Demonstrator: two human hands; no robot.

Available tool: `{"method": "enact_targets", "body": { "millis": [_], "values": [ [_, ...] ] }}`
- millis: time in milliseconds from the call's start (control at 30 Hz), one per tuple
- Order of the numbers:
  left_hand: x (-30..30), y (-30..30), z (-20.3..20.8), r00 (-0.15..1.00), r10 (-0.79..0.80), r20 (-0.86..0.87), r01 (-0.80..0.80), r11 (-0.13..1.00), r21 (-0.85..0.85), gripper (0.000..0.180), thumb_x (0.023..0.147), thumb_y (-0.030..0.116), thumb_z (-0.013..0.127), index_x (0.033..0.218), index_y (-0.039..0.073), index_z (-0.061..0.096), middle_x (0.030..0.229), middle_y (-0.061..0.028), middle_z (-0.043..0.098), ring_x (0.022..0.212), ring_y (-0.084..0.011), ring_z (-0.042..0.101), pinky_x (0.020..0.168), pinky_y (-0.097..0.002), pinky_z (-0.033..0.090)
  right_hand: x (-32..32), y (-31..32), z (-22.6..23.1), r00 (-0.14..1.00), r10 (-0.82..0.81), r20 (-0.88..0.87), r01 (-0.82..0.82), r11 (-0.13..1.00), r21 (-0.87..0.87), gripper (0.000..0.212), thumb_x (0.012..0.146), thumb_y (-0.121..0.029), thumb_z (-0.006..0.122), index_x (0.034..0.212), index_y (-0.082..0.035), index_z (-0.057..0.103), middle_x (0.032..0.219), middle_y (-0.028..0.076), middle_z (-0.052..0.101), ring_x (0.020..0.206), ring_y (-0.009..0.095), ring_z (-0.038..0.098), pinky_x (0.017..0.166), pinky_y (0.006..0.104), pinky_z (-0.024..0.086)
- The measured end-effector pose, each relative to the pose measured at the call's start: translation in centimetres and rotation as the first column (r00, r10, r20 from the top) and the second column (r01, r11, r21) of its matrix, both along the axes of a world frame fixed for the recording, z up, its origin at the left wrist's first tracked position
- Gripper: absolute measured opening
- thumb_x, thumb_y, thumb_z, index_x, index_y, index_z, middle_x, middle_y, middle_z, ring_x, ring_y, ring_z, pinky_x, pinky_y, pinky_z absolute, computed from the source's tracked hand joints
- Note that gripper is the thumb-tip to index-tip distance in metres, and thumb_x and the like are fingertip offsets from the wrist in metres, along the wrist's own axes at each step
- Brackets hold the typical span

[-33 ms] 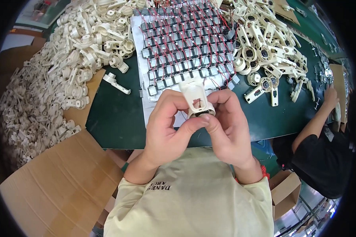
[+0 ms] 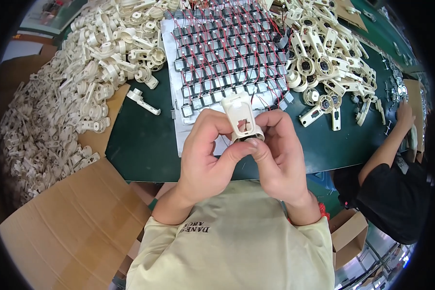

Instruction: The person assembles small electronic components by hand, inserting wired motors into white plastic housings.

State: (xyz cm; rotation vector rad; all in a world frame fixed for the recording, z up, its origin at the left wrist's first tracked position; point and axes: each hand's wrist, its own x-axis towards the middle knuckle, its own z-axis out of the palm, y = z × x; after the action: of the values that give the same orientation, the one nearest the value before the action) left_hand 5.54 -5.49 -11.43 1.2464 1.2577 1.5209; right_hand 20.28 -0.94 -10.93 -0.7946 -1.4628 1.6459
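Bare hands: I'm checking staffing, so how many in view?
3: left hand and right hand on a cream plastic housing; co-worker's hand, far right. Others may be hidden.

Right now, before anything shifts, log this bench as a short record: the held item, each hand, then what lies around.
Held item: cream plastic part with a long opening
Left hand: fingers on its left side, thumb at the lower end
Right hand: fingers on its right side, thumb at the lower end
Ahead: rows of square modules with red wires on a white sheet
Left: heap of cream parts; loose cream part on the green table
Right: pile of parts with dark round centres; co-worker's hand
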Motion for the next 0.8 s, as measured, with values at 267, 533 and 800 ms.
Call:
{"method": "enact_targets", "body": {
  "millis": [267,533,800],
  "values": [
    [-2.8,1.9,1.7,0.914,0.034,-0.403,-0.037,0.999,-0.001,0.039,0.078,0.003,0.072,0.115,0.002,0.058,0.098,-0.0101,0.059,0.085,-0.0211,0.060,0.078,-0.0316,0.049,5.5,2.9,1.5,0.967,-0.243,0.080,0.249,0.965,-0.077,0.027,0.089,0.002,0.061,0.114,0.001,0.052,0.108,0.009,0.061,0.094,0.010,0.059,0.079,0.0232,0.049],
    [-16.9,-0.6,-3.7,0.232,0.166,-0.958,-0.380,0.923,0.068,0.031,0.089,-0.006,0.049,0.112,0.008,0.065,0.115,-0.0143,0.055,0.103,-0.0279,0.057,0.089,-0.0338,0.046,10.0,5.1,-0.3,0.853,-0.469,0.231,0.438,0.882,0.173,0.022,0.096,-0.003,0.054,0.118,0.003,0.055,0.111,0.008,0.062,0.104,0.015,0.058,0.091,0.0253,0.045],
    [-14.6,-1.1,-4.1,0.858,0.351,-0.376,-0.502,0.730,-0.463,0.029,0.093,0.017,0.063,0.118,0.004,0.060,0.092,-0.0058,0.064,0.064,-0.0084,0.057,0.055,-0.0207,0.042,7.8,0.0,-2.0,0.543,-0.321,0.776,0.092,0.941,0.325,0.027,0.077,-0.009,0.075,0.099,-0.001,0.060,0.087,0.011,0.058,0.063,0.024,0.056,0.056,0.0322,0.046]
  ]
}}
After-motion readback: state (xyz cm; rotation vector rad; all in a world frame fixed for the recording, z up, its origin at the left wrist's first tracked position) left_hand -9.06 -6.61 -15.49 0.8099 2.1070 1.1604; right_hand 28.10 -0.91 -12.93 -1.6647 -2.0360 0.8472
